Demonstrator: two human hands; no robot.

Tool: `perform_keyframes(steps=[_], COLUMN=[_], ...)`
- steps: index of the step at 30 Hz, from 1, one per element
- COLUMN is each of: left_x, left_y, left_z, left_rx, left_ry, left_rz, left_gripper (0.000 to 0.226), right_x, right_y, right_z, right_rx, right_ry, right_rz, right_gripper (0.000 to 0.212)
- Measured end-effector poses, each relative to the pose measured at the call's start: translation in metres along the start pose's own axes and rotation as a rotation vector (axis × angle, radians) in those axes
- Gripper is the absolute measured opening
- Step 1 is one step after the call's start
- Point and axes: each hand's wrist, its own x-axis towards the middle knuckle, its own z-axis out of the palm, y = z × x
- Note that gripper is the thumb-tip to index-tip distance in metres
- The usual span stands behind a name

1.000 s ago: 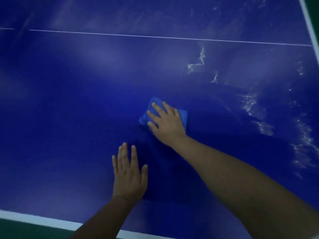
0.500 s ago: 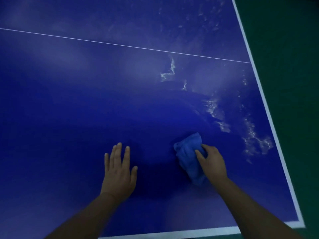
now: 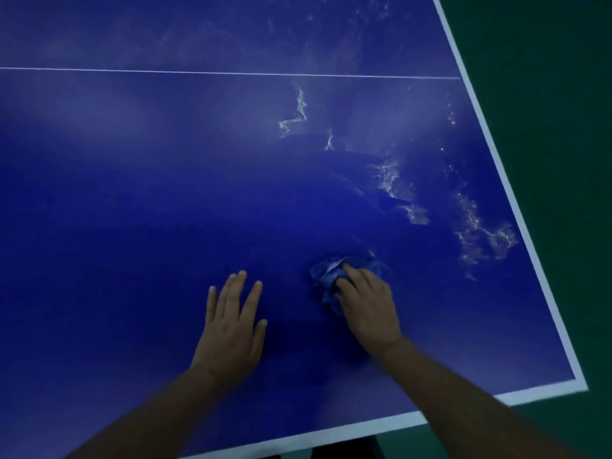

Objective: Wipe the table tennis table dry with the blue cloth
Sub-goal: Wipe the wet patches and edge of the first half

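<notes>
Blue cloth point(image 3: 326, 278) bunched, long axis unclear

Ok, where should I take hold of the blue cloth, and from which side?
Take the blue cloth by its raised, crumpled middle, coming from above on the near right, where the right hand covers it. It lies bunched, so the folds give a grip.

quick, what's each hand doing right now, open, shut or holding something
Left hand: open, fingers straight, flat on the table.
Right hand: fingers curled on the bunched blue cloth, holding it against the table.
</notes>
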Motion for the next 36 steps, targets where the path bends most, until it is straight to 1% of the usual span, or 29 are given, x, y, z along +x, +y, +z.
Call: perform_keyframes(steps=[1,2,4,5,6,8,10,11,12,13,15,16,17,18,19,21,22,24,25,27,28,29,30,31,32,33,34,35,36], left_x=[0.001,0.003,0.006,0.007,0.008,0.008,0.004,0.002,0.0,-0.001,-0.002,-0.003,-0.004,-0.007,-0.009,-0.017,-0.02,-0.025,-0.027,-0.028,-0.027,-0.024,-0.02,-0.014,-0.007,-0.001,0.004,0.009,0.012], left_y=[0.002,0.005,0.013,0.016,0.019,0.022,0.025,0.026,0.026,0.025,0.02,0.017,0.013,0.007,0.001,-0.015,-0.024,-0.042,-0.051,-0.068,-0.076,-0.082,-0.089,-0.095,-0.101,-0.106,-0.112,-0.118,-0.124], left_z=[0.0,0.0,0.0,0.0,0.0,0.001,0.001,0.0,-0.001,-0.003,-0.007,-0.008,-0.008,-0.008,-0.008,-0.007,-0.008,-0.011,-0.013,-0.016,-0.017,-0.017,-0.018,-0.019,-0.021,-0.023,-0.026,-0.028,-0.029], left_rx=[0.006,0.003,-0.021,-0.03,-0.034,-0.036,-0.031,-0.027,-0.021,-0.013,0.005,0.012,0.015,0.016,0.02,0.038,0.045,0.047,0.05,0.076,0.09,0.104,0.121,0.131,0.13,0.119,0.101,0.076,0.046], left_ry=[-0.001,0.004,0.013,0.009,0.005,0.0,-0.005,-0.006,-0.006,-0.004,0.002,0.004,0.004,0.006,0.01,0.021,0.031,0.041,0.043,0.036,0.024,0.017,0.019,0.028,0.042,0.06,0.081,0.107,0.132], left_rz=[0.017,0.022,0.014,0.014,0.017,0.011,-0.008,-0.016,-0.019,-0.018,-0.027,-0.049,-0.089,-0.14,-0.195,-0.303,-0.354,-0.45,-0.484,-0.487,-0.462,-0.427,-0.395,-0.374,-0.363,-0.366,-0.388,-0.429,-0.484], left_gripper=[0.062,0.061,0.06,0.06,0.059,0.059,0.059,0.059,0.059,0.059,0.06,0.06,0.06,0.061,0.061,0.062,0.062,0.064,0.065,0.066,0.067,0.067,0.067,0.067,0.067,0.067,0.068,0.069,0.071], right_x=[0.008,0.018,0.032,0.033,0.03,0.019,0.003,0.004,0.011,0.021,0.046,0.058,0.07,0.078,0.081,0.074,0.067,0.053,0.053,0.069,0.083,0.102,0.123,0.143,0.158,0.163,0.158,0.147,0.13], right_y=[0.019,0.043,0.087,0.098,0.098,0.08,0.065,0.069,0.081,0.094,0.116,0.114,0.096,0.065,0.025,-0.068,-0.113,-0.176,-0.189,-0.179,-0.162,-0.139,-0.114,-0.091,-0.075,-0.071,-0.078,-0.095,-0.121], right_z=[-0.005,-0.01,-0.019,-0.021,-0.021,-0.015,-0.005,-0.005,-0.007,-0.013,-0.025,-0.03,-0.031,-0.029,-0.024,-0.004,0.007,0.026,0.033,0.041,0.043,0.043,0.039,0.032,0.022,0.017,0.017,0.021,0.026], right_rx=[-0.044,-0.065,-0.045,-0.015,0.022,0.028,-0.013,-0.038,-0.039,-0.014,0.103,0.163,0.181,0.179,0.177,0.183,0.171,0.175,0.17,0.134,0.082,0.021,-0.026,-0.044,-0.022,0.018,0.041,0.046,0.058], right_ry=[-0.004,0.002,0.04,0.044,0.043,0.038,0.009,0.003,0.018,0.047,0.09,0.128,0.183,0.233,0.258,0.208,0.157,0.05,0.021,0.007,0.003,0.002,-0.004,0.003,0.005,0.015,0.05,0.095,0.102], right_rz=[0.054,0.168,0.388,0.446,0.461,0.413,0.336,0.308,0.324,0.413,0.675,0.742,0.725,0.618,0.469,0.159,0.055,-0.092,-0.153,-0.295,-0.321,-0.274,-0.159,0.0,0.135,0.171,0.091,-0.065,-0.239], right_gripper=[0.026,0.028,0.043,0.05,0.054,0.06,0.055,0.051,0.05,0.049,0.045,0.045,0.044,0.044,0.043,0.045,0.046,0.047,0.046,0.045,0.046,0.045,0.043,0.042,0.041,0.04,0.038,0.036,0.037])
